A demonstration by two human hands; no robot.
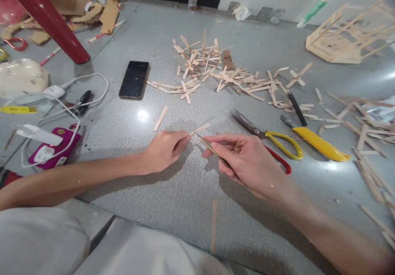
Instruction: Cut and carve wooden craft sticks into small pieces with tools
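Near the middle of the table, my left hand (165,149) is closed in a pinch on a small wooden craft stick (202,128), whose free end points right. My right hand (247,158) grips a slim, knife-like metal tool (214,151); its exact kind is unclear. The tool's narrow tip meets or nearly meets the stick beside my left fingertips. Scissors (262,134) with one yellow and one red handle lie open just beyond my right hand. One loose craft stick (160,118) rests beyond my left hand, and another (214,225) lies near the table's front edge.
Heaped craft sticks (228,75) spread across the back. A yellow utility knife (321,143) and a black pen-like object (297,108) lie right. At the far right stands a stick-built frame (336,47). Leftward are a phone (134,79), a purple power adapter (55,149) with cables and a red pole (52,24).
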